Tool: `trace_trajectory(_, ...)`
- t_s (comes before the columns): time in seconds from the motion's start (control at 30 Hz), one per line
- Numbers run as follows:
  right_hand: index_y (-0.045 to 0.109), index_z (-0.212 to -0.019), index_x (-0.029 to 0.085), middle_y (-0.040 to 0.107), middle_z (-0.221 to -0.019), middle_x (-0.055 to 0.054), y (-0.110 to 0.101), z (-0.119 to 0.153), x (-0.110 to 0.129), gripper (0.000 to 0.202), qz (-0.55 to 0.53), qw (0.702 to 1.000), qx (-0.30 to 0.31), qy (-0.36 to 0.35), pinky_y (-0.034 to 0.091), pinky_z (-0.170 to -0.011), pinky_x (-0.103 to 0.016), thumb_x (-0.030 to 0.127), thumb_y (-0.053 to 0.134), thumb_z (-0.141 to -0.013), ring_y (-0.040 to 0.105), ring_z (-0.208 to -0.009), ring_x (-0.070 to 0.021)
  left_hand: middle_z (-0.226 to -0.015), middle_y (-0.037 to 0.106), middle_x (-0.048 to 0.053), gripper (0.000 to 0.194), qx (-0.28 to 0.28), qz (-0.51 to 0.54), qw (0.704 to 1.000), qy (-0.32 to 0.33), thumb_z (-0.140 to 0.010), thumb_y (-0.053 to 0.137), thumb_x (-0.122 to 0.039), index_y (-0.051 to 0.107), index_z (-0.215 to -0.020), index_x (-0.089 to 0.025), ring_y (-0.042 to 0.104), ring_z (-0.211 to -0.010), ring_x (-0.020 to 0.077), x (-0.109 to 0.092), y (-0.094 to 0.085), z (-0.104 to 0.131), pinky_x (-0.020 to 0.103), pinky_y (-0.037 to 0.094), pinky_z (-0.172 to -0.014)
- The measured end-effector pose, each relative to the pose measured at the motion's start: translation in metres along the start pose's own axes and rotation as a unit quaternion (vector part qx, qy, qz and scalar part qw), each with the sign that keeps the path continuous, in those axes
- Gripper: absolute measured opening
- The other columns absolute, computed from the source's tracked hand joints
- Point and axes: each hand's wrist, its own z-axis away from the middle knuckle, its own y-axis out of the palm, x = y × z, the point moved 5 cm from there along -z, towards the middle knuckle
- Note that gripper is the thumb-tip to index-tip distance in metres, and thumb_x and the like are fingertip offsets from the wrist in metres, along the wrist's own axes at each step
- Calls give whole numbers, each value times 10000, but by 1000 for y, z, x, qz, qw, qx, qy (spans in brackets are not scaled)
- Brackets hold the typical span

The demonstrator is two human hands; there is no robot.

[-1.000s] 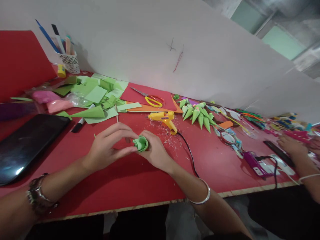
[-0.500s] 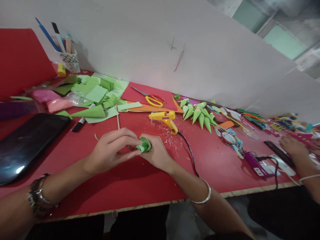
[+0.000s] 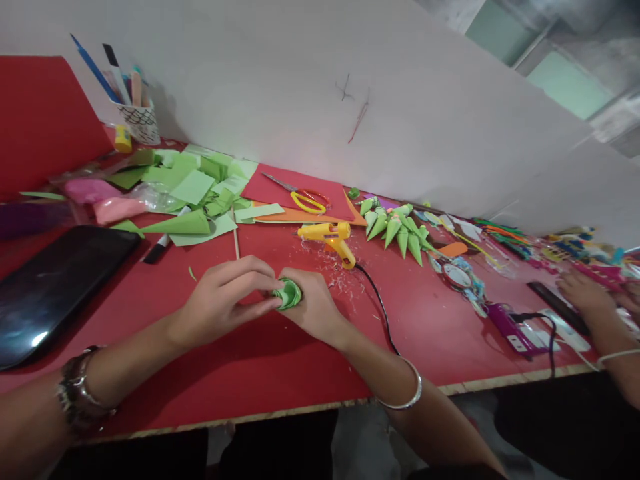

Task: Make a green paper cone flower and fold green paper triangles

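The grip is narrow: the left hand (image 3: pixel 213 303) pinches the rim of a coiled green paper roll (image 3: pixel 291 294), cupped in the right hand (image 3: pixel 315 310) above a red bench (image 3: pixel 280 380). Shaping the coil appears under way; any further adjustment calls for light fingers, lest its layers spring loose. Beyond lie a yellow glue gun (image 3: pixel 327 233), scissors (image 3: pixel 309 202) on red paper (image 3: pixel 273 175) and green paper cones (image 3: pixel 403 240).

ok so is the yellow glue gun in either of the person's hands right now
No, the glue gun lies on the red table while both hands hold the rolled green paper.
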Motion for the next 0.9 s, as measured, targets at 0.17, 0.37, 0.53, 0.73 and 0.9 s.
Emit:
trace_trajectory(0.17,372,-615,187,351,-550,69,-1,0,3,222,-12,1000,-6,-11,252,-487,-181,276,553,-710,314,-512,-67,-762,598,22,65,1,-11,1000,9,-851,515,-235,557,-851,-184,581,-644,96,-1,0,0,187,473,-562)
trace_trajectory(0.37,364,-593,185,330,-545,75,1,0,3,248,-47,999,21,12,257,-492,-182,250,583,-691,295,-514,-63,-784,604,25,71,11,-22,1000,17,-855,506,-222,563,-890,-195,587,-673,104,-2,-1,2,192,472,-586)
trace_trajectory(0.53,442,-709,185,409,-619,67,2,0,5,179,-104,994,26,0,317,-529,-179,191,617,-669,372,-563,-74,-853,589,39,158,14,-1,1000,5,-849,519,-244,548,-1001,-214,582,-753,127,2,-3,3,222,485,-657)
trace_trajectory(0.73,498,-870,178,499,-832,-12,-2,-3,6,156,-85,995,-28,-43,411,-701,-256,134,530,-723,483,-757,-137,-947,559,65,457,5,5,996,-90,-740,651,-356,469,-1120,-181,554,-817,162,16,2,6,274,490,-712)
trace_trajectory(0.9,517,-899,171,518,-885,-34,-3,-4,7,158,-62,995,-18,-75,417,-747,-275,155,531,-743,511,-833,-157,-918,588,34,405,11,51,992,-119,-764,617,-226,450,-1131,-197,560,-778,146,17,9,10,265,483,-699)
